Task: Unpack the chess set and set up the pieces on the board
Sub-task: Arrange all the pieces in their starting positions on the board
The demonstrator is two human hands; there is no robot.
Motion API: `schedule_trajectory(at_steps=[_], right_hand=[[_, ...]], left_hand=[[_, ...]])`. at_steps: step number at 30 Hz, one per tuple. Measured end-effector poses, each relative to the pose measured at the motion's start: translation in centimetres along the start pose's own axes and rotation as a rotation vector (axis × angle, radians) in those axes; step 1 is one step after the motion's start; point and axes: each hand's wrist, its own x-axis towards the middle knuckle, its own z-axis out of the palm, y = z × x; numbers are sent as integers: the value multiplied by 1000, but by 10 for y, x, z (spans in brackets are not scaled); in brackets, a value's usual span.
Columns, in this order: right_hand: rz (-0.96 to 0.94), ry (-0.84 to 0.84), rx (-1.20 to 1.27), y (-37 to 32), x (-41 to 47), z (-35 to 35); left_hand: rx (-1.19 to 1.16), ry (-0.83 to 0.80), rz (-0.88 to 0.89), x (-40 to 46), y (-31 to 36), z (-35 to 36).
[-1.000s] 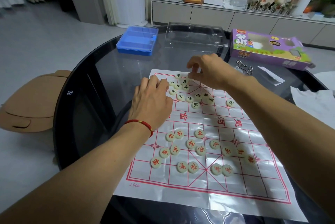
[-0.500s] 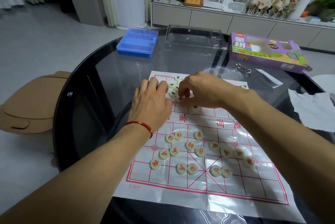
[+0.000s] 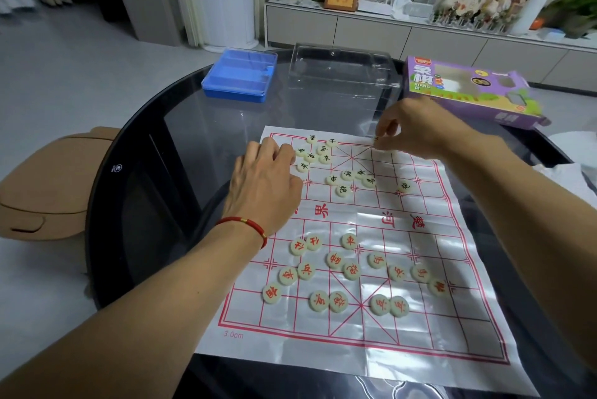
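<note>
Both bare forearms reach forward from the bottom corners of the view, the left from the lower left, the right from the lower right. The left hand (image 3: 265,185) lies palm down with its back to the camera, knuckles raised and fingers bent downward at the tips, the thumb tucked along the inner side. A red cord bracelet (image 3: 244,226) circles the left wrist. The right hand (image 3: 410,130) is held farther forward and slightly higher, wrist bent, its fingers curled and drawn together with the thumb in a pinch pointing down and to the left; whatever sits between the fingertips is too small to make out.
</note>
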Motion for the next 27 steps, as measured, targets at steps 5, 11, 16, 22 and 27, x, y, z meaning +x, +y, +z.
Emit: schedule_trajectory(at_steps=[5, 11, 16, 22, 27], right_hand=[[-21, -33, -47, -5, 9, 11], [-10, -59, -80, -4, 9, 8], [-66, -104, -75, -3, 7, 8], [-87, -117, -75, -3, 11, 11], [-108, -97, -125, -4, 9, 6]], left_hand=[[3, -4, 0, 1, -1, 1], [-10, 7, 1, 2, -2, 2], [-11, 5, -3, 2, -2, 4], [-10, 5, -8, 2, -3, 6], [-3, 8, 0, 2, -3, 6]])
